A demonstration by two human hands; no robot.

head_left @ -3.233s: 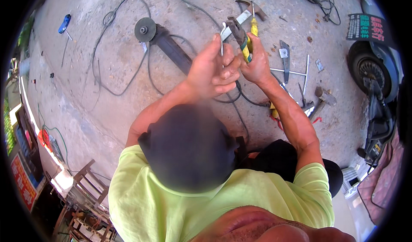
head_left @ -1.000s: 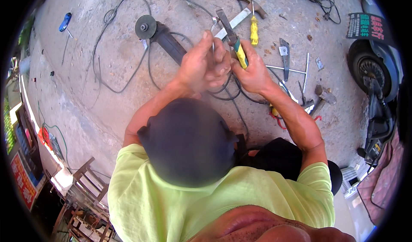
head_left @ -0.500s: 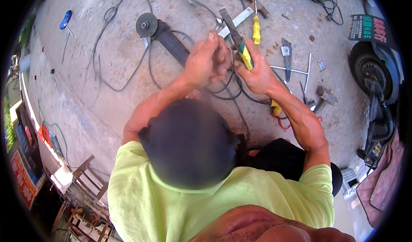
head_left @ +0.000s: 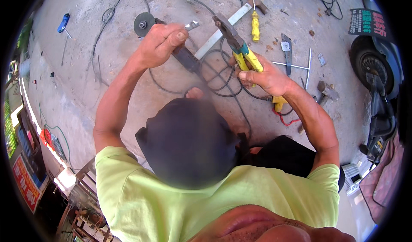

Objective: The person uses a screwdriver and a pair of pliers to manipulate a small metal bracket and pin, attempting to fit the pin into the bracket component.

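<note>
My left hand (head_left: 161,45) is closed, pinching a small shiny metal piece (head_left: 192,25) that sticks out past the fingertips; its exact kind is unclear. Wrapped round the yellow-and-green handles of a pair of pliers (head_left: 245,55) is my right hand (head_left: 270,75). The pliers' dark jaws point up and left, apart from the metal piece. Below my left hand an angle grinder (head_left: 143,25) lies on the floor, its body partly hidden by that hand. A hammer (head_left: 227,25) with a pale handle lies beyond the pliers.
A yellow screwdriver (head_left: 255,26) lies near the hammer's head. Right of it are a T-handle wrench (head_left: 308,66), a dark flat blade (head_left: 287,59) and a second hammer (head_left: 328,91). Black cables (head_left: 223,91) loop across the floor. A blue-handled screwdriver (head_left: 64,22) is far left; a motorbike (head_left: 372,70) stands at right.
My hands have moved apart. The left went left over the grinder with the metal piece, now plainly visible; the right turned the pliers, whose two handles now show spread.
</note>
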